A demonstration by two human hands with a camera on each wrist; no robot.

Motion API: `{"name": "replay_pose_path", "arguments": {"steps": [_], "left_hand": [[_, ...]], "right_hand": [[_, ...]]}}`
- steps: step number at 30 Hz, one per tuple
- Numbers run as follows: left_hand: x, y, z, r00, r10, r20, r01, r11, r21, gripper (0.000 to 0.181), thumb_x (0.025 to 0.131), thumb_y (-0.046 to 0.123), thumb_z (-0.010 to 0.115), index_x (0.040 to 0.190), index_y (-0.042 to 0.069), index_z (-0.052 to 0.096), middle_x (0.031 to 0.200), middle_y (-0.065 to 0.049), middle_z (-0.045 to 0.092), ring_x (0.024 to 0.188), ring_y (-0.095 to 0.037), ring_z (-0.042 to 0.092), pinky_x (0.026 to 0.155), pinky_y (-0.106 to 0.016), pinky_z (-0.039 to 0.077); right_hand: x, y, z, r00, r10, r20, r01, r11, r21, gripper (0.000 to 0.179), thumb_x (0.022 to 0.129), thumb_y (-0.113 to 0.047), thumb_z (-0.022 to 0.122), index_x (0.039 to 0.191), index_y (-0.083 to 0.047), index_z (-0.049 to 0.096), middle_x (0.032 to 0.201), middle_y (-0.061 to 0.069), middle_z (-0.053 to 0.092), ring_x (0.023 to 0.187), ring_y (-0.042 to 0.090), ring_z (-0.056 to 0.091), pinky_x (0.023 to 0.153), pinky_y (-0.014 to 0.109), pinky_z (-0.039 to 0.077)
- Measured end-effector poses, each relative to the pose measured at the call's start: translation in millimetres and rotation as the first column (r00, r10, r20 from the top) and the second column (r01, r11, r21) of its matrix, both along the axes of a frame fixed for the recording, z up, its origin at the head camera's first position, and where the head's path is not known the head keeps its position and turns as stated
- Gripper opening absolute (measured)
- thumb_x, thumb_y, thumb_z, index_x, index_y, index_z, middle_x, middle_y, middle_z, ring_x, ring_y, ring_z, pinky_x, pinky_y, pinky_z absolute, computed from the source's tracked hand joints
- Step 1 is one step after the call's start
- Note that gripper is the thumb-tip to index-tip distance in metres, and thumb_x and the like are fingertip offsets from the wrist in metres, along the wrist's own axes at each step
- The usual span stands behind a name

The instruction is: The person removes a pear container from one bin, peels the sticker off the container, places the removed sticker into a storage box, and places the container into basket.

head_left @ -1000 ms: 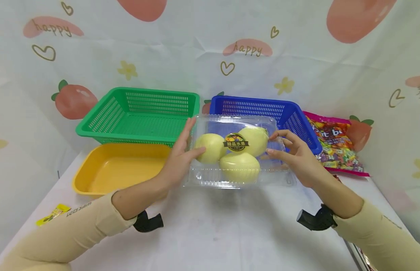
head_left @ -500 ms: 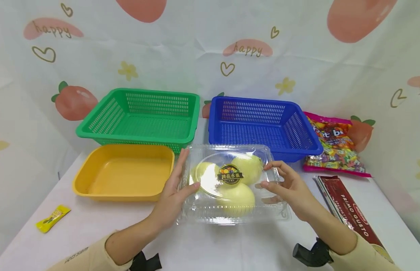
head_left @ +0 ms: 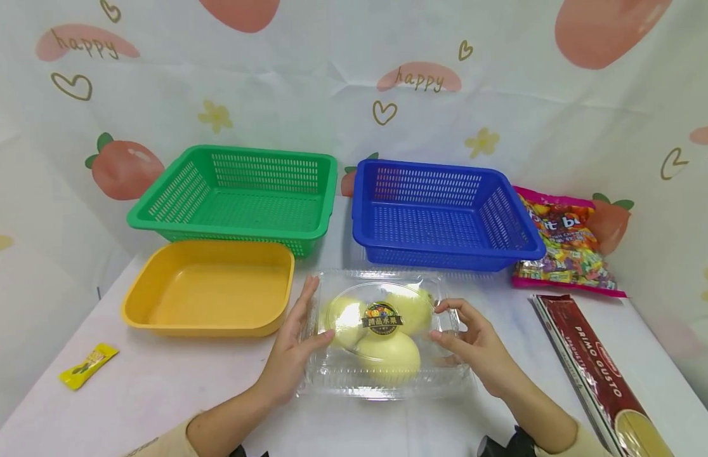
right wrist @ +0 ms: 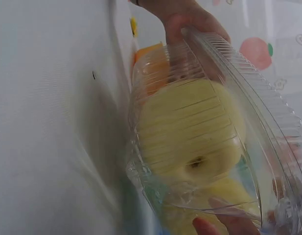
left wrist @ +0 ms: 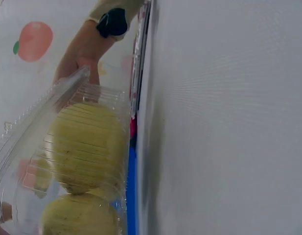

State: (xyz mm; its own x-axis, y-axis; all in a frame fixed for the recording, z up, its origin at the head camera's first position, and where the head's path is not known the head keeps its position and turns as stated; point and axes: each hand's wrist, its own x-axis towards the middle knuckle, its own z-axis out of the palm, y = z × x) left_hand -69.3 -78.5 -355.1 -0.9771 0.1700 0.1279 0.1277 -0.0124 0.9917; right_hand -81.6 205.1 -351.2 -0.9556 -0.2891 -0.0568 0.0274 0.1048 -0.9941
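Note:
A clear plastic clamshell fruit box [head_left: 354, 384] is held level close over the white table, front and centre in the head view. Three round pale yellow fruits [head_left: 388, 355] show through its lid, which bears a black label [head_left: 381, 318]. My left hand [head_left: 290, 355] grips the box's left side, thumb on the lid edge and fingers along the side wall. At the opposite end my right hand [head_left: 474, 346] holds it between thumb and fingers. Both wrist views show the ribbed side wall, with fruit [left wrist: 87, 142] behind it and the lid down.
Behind the box stand a green basket [head_left: 325, 219] and a blue basket [head_left: 445, 257]. A yellow tub [head_left: 208, 331] is left of my left hand, with a small yellow packet [head_left: 89, 366] nearby. To the right lie a candy bag [head_left: 565, 241] and a red spaghetti pack [head_left: 599, 368].
Both hands have brought the fruit box down and toward me, from in front of the blue basket to close over the table. The blue basket and spaghetti pack have come into full view.

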Motion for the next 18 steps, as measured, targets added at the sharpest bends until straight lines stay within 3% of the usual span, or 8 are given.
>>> {"name": "replay_pose_path", "arguments": {"steps": [11,18], "left_hand": [[-2.8,-0.6,-19.8,0.999,0.01,-0.041,-0.011,1.0,-0.019,0.074,0.087,0.003,0.054,0.15,0.015,0.017,0.159,-0.001,0.0,0.146,-0.027,-0.002,0.114,-0.06,-0.003],[-3.6,-3.2,-24.9,0.998,0.003,-0.066,-0.005,1.0,-0.03,0.073,0.087,0.003,0.054,0.15,0.011,0.017,0.158,-0.006,-0.001,0.145,-0.03,-0.003,0.113,-0.061,-0.003]], "right_hand": [[-1.5,-1.0,-15.3,0.999,-0.015,-0.045,0.015,1.0,0.006,0.028,0.088,-0.005,0.059,0.111,-0.019,0.05,0.126,0.008,0.036,0.077,0.009,0.064,0.061,0.032,0.058],[-3.3,-2.8,-21.9,0.999,0.0,-0.049,-0.001,1.0,-0.016,0.028,0.088,-0.003,0.059,0.111,-0.016,0.049,0.132,0.016,0.029,0.077,0.008,0.064,0.061,0.033,0.059]]}}
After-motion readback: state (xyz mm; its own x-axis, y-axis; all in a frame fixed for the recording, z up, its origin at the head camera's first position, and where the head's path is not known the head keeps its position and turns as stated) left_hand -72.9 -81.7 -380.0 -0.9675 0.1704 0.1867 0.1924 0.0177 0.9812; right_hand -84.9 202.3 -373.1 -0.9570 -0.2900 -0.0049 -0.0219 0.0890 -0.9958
